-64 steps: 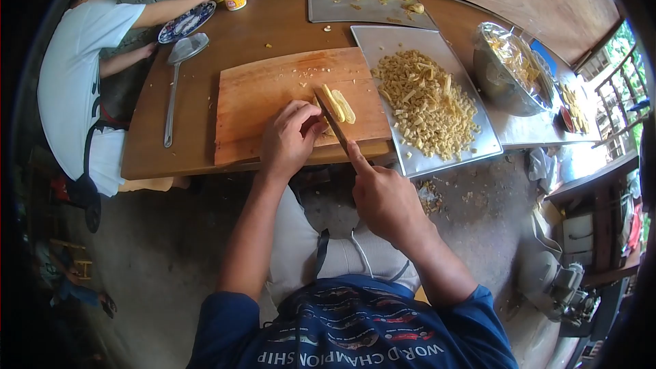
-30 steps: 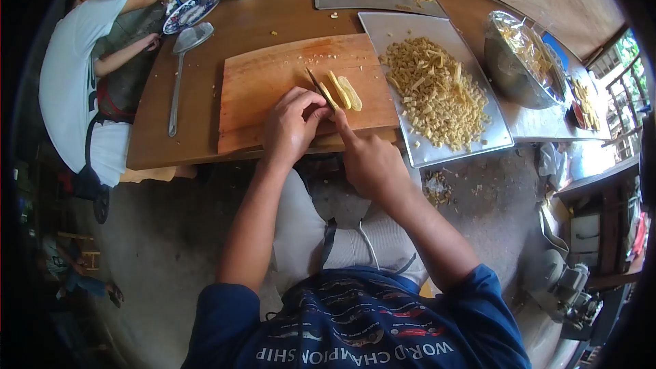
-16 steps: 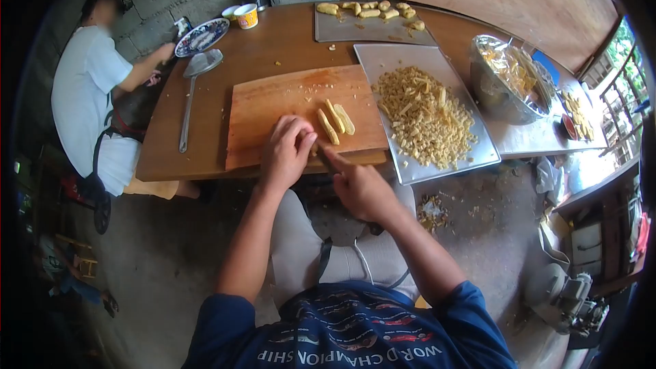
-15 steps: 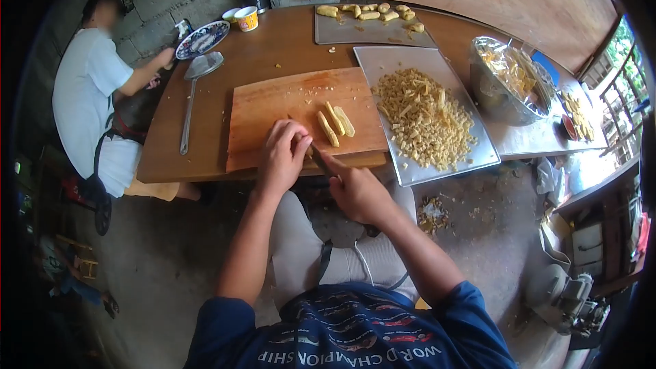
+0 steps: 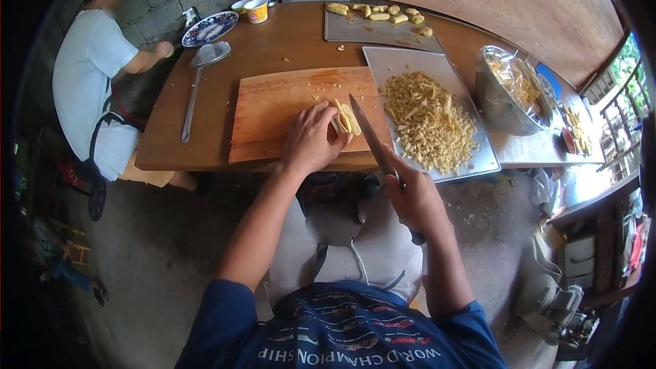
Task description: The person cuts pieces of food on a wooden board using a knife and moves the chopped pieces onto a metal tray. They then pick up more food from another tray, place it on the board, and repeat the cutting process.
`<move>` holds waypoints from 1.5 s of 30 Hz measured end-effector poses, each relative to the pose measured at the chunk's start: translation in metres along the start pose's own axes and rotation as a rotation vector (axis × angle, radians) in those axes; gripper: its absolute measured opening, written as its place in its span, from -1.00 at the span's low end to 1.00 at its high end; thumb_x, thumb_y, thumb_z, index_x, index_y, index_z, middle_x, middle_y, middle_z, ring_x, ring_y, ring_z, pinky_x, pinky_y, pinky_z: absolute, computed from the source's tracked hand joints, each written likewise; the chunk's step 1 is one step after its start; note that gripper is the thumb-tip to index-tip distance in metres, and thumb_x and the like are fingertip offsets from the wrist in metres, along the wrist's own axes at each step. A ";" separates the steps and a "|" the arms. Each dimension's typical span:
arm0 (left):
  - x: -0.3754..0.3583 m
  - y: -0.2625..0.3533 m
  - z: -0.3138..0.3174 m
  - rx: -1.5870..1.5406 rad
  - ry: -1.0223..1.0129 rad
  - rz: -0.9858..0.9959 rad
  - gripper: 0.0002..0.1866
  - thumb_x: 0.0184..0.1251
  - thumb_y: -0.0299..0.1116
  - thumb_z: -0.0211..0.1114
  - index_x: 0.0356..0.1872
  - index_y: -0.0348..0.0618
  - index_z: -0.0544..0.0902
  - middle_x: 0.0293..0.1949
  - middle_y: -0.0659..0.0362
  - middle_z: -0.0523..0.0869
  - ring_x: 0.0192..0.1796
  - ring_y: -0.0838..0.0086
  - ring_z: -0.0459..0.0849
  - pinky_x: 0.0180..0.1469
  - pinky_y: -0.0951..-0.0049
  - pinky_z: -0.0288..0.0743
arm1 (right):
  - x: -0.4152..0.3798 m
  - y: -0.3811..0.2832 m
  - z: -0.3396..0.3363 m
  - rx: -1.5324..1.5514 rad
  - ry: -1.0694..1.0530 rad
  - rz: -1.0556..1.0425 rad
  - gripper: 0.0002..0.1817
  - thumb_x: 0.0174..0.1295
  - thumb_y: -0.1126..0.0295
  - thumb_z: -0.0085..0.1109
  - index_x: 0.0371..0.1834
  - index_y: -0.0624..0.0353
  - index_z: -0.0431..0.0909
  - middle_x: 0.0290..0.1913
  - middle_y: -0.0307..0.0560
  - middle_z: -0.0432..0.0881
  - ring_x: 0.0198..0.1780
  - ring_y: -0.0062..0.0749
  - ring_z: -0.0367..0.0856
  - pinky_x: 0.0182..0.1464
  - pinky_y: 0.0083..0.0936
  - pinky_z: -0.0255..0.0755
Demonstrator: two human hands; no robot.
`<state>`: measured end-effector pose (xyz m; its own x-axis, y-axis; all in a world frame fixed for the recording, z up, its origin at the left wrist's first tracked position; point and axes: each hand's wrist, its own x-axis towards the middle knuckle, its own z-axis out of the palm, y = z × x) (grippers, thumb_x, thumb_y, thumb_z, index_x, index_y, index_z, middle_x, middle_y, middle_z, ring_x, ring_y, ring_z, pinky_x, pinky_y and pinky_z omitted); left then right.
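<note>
My left hand (image 5: pixel 316 140) rests on the wooden chopping board (image 5: pixel 270 106), its fingers closed around long, pale yellow banana slices (image 5: pixel 348 120). Just right of the slices, a knife (image 5: pixel 370 127) points away from me over the board's right part. Its handle is wrapped in my right hand (image 5: pixel 415 201), which is held off the table's front edge. A metal tray (image 5: pixel 471 140) with a heap of small chopped yellow pieces (image 5: pixel 430 119) lies right beside the board.
At the back, another tray (image 5: pixel 362 33) bears several peeled bananas (image 5: pixel 398 19). A metal bowl (image 5: pixel 499 99) with plastic inside stands at the right. A skimmer (image 5: pixel 193 99), a patterned plate (image 5: pixel 210 27) and a cup (image 5: pixel 256 11) are on the left. A person (image 5: pixel 99 68) sits beyond the table's left end.
My hands have moved apart from the board's front edge. My left hand has shifted right and taken hold of the slices. My right hand has carried the knife rightward, its blade now over the board.
</note>
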<state>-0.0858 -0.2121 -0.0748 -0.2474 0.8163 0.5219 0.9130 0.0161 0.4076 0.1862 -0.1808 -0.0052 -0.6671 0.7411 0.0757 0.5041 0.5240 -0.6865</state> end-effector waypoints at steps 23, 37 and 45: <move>-0.018 -0.013 -0.014 -0.101 0.053 0.016 -0.64 0.37 -0.37 0.59 0.15 -0.15 0.77 0.28 0.06 0.82 0.35 0.02 0.74 0.45 0.06 0.58 | 0.007 -0.022 0.025 -0.293 -0.125 -0.128 -0.26 0.48 0.41 0.17 0.77 0.11 0.38 -0.34 0.24 0.81 -0.29 0.26 0.86 -0.16 0.17 0.74; -0.019 -0.015 -0.011 -0.100 0.095 0.021 -0.64 0.33 -0.38 0.63 0.10 -0.15 0.77 0.25 0.05 0.83 0.33 0.02 0.76 0.43 0.07 0.61 | 0.073 -0.009 0.077 -0.501 -0.116 -0.144 -0.19 0.52 0.34 0.12 0.86 0.07 0.21 -0.29 0.27 0.85 -0.29 0.25 0.89 -0.18 0.17 0.77; -0.019 -0.010 -0.017 -0.086 0.059 0.001 -0.67 0.40 -0.30 0.63 0.11 -0.10 0.78 0.26 0.07 0.83 0.35 0.04 0.76 0.42 0.07 0.61 | 0.039 -0.005 0.044 -0.412 -0.169 -0.121 -0.22 0.52 0.35 0.13 0.84 0.02 0.27 -0.35 0.33 0.82 -0.28 0.28 0.88 -0.18 0.19 0.76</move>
<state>-0.0954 -0.2377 -0.0766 -0.2677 0.7811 0.5641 0.8827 -0.0359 0.4685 0.1328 -0.1731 -0.0305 -0.7974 0.6034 -0.0051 0.5703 0.7509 -0.3331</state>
